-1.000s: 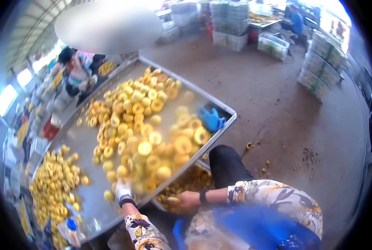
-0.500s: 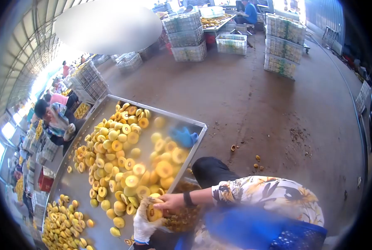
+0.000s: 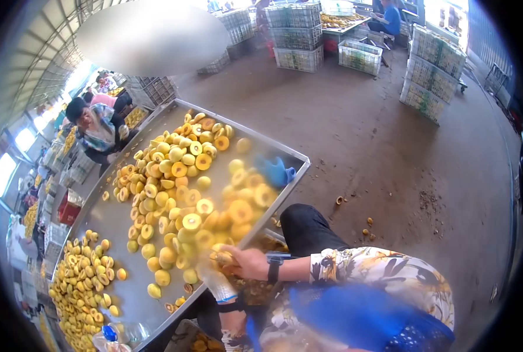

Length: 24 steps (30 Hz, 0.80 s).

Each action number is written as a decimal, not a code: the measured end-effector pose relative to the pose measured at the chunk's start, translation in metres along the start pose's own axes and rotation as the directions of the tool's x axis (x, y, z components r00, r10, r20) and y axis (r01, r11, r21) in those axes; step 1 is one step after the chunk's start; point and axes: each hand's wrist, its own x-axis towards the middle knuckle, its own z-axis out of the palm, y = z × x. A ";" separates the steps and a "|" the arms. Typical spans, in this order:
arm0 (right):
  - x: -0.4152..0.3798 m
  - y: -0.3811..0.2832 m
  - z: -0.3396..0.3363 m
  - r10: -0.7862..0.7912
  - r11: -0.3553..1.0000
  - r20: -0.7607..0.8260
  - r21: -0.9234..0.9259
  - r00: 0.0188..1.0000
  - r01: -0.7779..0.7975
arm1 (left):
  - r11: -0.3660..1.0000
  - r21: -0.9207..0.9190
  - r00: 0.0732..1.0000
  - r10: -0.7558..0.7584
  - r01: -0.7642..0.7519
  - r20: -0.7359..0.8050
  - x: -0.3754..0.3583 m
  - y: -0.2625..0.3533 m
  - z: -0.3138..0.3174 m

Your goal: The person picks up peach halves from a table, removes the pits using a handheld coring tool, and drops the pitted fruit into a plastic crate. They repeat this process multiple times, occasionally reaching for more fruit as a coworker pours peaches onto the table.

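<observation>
Just off the near edge of a metal table (image 3: 124, 267), my two hands meet. My left hand (image 3: 217, 286), in a white glove, is closed around a yellow peach half (image 3: 220, 257). My bare right hand (image 3: 248, 263), with a dark band at the wrist, presses its curled fingers against the fruit. Whether it also grips a small tool is hidden. A large heap of halved yellow peaches (image 3: 173, 170) lies on the table beyond my hands, several with the pit showing. A second pile of halves (image 3: 82, 287) sits at the table's left end.
A blue object (image 3: 276, 171), blurred, lies at the table's right corner. A blue-capped bottle (image 3: 110, 333) lies at the bottom left. Another person (image 3: 97, 126) works across the table. Stacked crates (image 3: 431, 73) stand on the floor. A container of brownish scraps (image 3: 261, 290) is below my hands.
The view has shifted, so table and crates appear moved. My right hand now covers more of the peach half. The bottle and a lower crate have come into view at the bottom.
</observation>
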 end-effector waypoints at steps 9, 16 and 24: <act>0.012 -0.009 -0.015 0.205 0.954 0.208 0.176 0.956 -0.243 | 0.976 0.211 0.998 -0.060 0.062 -0.017 -0.002 -0.004 -0.008; 0.022 0.000 -0.009 0.146 0.988 0.212 -0.082 0.966 -0.131 | 0.944 -0.097 0.948 -0.307 0.315 0.083 0.002 -0.022 -0.026; 0.014 0.011 -0.014 0.167 0.985 0.248 -0.094 0.954 -0.148 | 0.959 0.284 0.986 -0.037 -0.010 0.162 -0.005 -0.036 -0.026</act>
